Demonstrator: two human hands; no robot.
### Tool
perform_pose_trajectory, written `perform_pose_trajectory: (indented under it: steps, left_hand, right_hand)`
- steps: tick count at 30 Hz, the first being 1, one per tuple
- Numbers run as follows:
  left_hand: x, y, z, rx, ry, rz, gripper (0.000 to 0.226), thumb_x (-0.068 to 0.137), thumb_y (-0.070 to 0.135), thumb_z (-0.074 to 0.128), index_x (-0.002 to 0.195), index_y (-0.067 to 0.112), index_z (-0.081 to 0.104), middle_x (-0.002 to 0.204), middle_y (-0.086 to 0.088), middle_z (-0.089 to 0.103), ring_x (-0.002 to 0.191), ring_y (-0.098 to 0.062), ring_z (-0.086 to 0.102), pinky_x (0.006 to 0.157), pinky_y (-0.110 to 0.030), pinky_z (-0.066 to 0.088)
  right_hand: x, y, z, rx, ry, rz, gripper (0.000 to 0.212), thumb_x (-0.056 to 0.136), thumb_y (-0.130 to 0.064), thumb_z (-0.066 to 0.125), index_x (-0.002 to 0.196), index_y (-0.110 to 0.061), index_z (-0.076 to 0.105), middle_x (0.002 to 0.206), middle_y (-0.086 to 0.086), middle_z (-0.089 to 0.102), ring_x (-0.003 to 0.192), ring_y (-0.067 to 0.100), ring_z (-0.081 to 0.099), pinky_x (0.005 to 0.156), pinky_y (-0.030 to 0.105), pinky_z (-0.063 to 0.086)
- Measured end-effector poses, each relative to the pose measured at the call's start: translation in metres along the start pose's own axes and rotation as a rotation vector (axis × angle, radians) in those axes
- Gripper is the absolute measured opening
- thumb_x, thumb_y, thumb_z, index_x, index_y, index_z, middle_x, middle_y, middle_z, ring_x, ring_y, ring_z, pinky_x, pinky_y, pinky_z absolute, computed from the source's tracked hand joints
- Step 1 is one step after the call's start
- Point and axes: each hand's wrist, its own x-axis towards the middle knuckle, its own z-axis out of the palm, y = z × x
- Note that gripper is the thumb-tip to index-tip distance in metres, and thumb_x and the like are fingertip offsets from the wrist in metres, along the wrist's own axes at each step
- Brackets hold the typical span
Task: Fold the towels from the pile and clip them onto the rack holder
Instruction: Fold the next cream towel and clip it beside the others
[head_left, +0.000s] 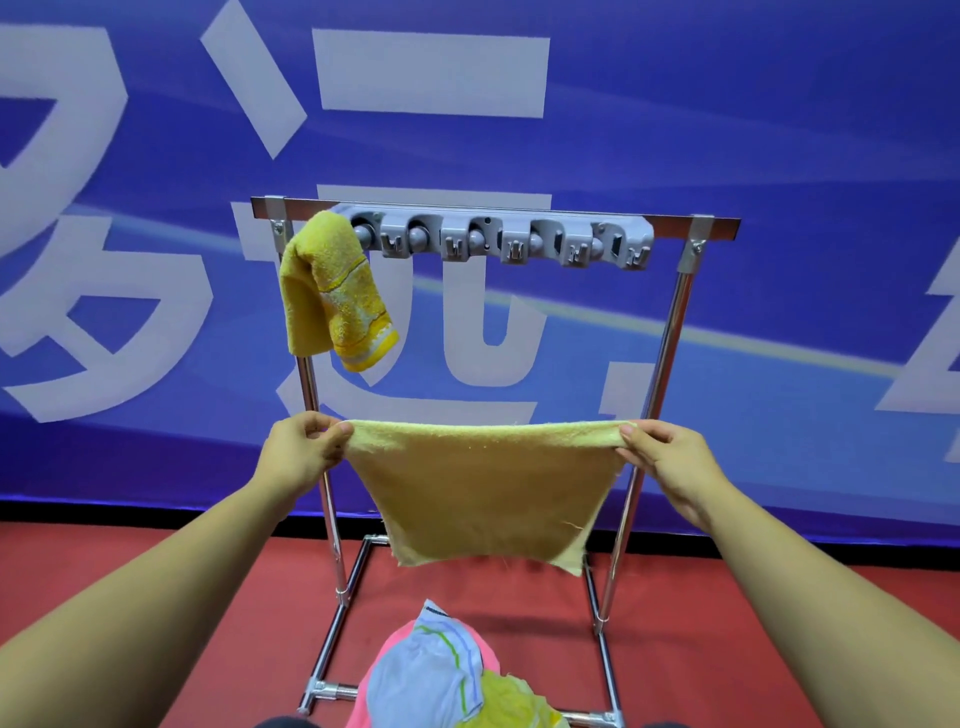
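Both hands up: left hand (304, 447) and right hand (662, 457) each pinch a top corner of the pale yellow terry towel (483, 493), stretched before the chrome rack (670, 332); a folded yellow towel (332, 286) hangs clipped at the rack's left end, with the towel pile (441, 670) at its base.

Both bare arms are reaching forward, raised at about the same height and set well apart. Left hand (304, 447) is pinching one top corner of a towel (483, 493), thumb over curled fingers. Right hand (662, 454) is pinching the opposite corner, knuckles facing up.
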Motion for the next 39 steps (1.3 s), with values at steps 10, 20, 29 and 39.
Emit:
perform_pose_trajectory:
  steps: [10,20,29,39]
  left_hand:
    - [-0.001,0.012,0.007,-0.2,0.112,-0.076,0.027,0.086,0.026,0.082,0.091,0.0,0.074,0.088,-0.02,0.077,0.083,-0.029,0.077,0.077,-0.038,0.062]
    - [-0.004,0.012,0.025,-0.359,0.085,-0.293,0.022,0.1,0.012,0.064,0.101,-0.009,0.067,0.074,-0.014,0.071,0.055,-0.015,0.07,0.081,-0.038,0.063]
    - [-0.026,0.029,0.056,-0.287,0.051,-0.154,0.022,0.1,0.019,0.064,0.093,-0.001,0.071,0.097,-0.017,0.076,0.093,-0.027,0.074,0.079,-0.038,0.063]
    - [-0.062,0.052,0.113,-0.371,-0.134,-0.152,0.018,0.096,0.018,0.071,0.085,0.004,0.071,0.087,-0.012,0.07,0.081,-0.023,0.07,0.077,-0.037,0.064]
  right_hand:
    - [0.003,-0.007,0.006,-0.069,0.188,-0.012,0.012,0.087,-0.017,0.079,0.093,-0.006,0.077,0.088,0.013,0.076,0.077,0.02,0.07,0.079,0.035,0.062]
    - [-0.004,-0.004,0.022,0.069,0.275,0.106,0.022,0.085,-0.013,0.08,0.099,0.002,0.073,0.094,0.014,0.076,0.08,0.021,0.073,0.056,0.027,0.06]
    - [-0.015,-0.004,0.056,0.004,0.165,0.066,0.013,0.084,-0.014,0.082,0.088,-0.003,0.076,0.092,0.012,0.077,0.085,0.024,0.074,0.069,0.036,0.063]
    - [-0.036,0.009,0.122,-0.084,0.019,0.051,0.009,0.093,-0.016,0.071,0.091,-0.011,0.078,0.091,0.006,0.079,0.09,0.023,0.076,0.083,0.038,0.063]
